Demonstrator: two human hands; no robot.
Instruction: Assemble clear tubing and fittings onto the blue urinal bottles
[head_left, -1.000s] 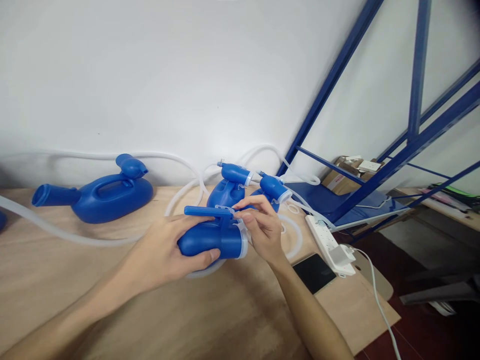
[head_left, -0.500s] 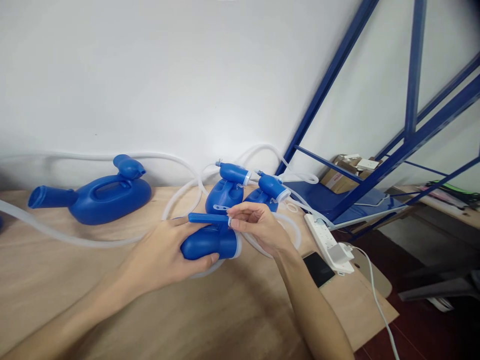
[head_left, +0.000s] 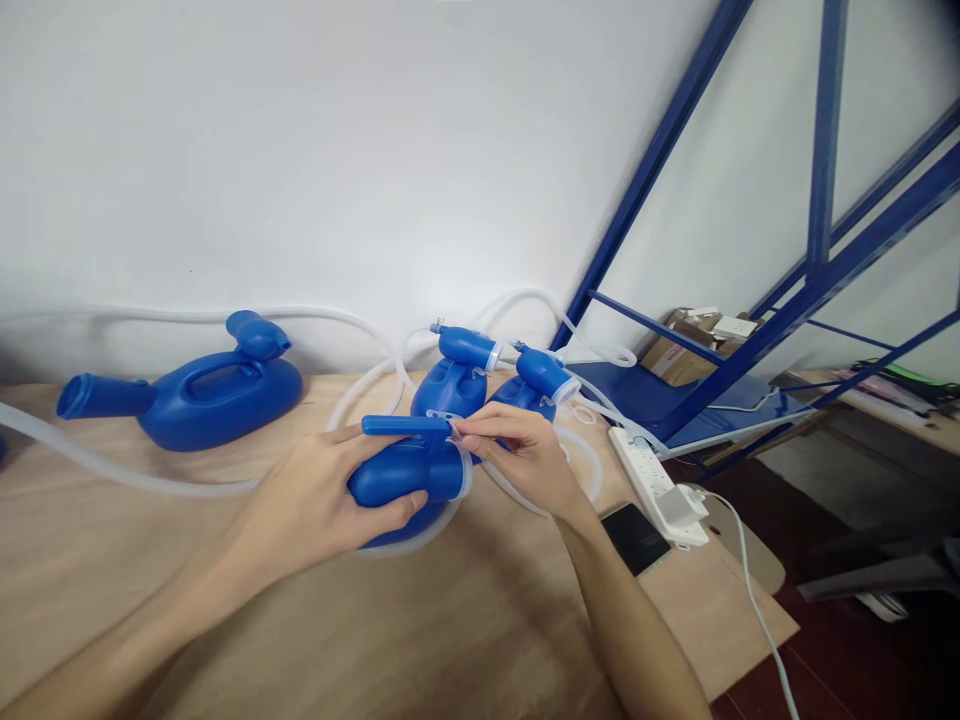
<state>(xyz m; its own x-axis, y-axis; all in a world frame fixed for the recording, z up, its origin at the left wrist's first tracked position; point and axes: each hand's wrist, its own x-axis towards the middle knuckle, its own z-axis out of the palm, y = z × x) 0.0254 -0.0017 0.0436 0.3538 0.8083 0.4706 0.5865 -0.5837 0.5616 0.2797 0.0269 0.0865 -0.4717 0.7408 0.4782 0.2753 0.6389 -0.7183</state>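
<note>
Left hand (head_left: 315, 500) wraps blue bottle (head_left: 397, 475), held just above wooden surface (head_left: 450, 620). Right hand (head_left: 525, 455) pinches clear strap at bottle's neck, fingertips (head_left: 469, 428) closed on it beside flat blue lid (head_left: 405, 425). Clear tube (head_left: 420, 535) loops under bottle. Two more blue bottles (head_left: 487, 375) stand just behind, against wall. Larger blue jug (head_left: 202, 395) lies well left. Power strip (head_left: 656, 485) and phone (head_left: 637, 538) lie right of hands.

Small workshop: plywood bench (head_left: 465, 620), blue steel racking (head_left: 825, 270), identical blue plastic jugs (head_left: 202, 390).
</note>
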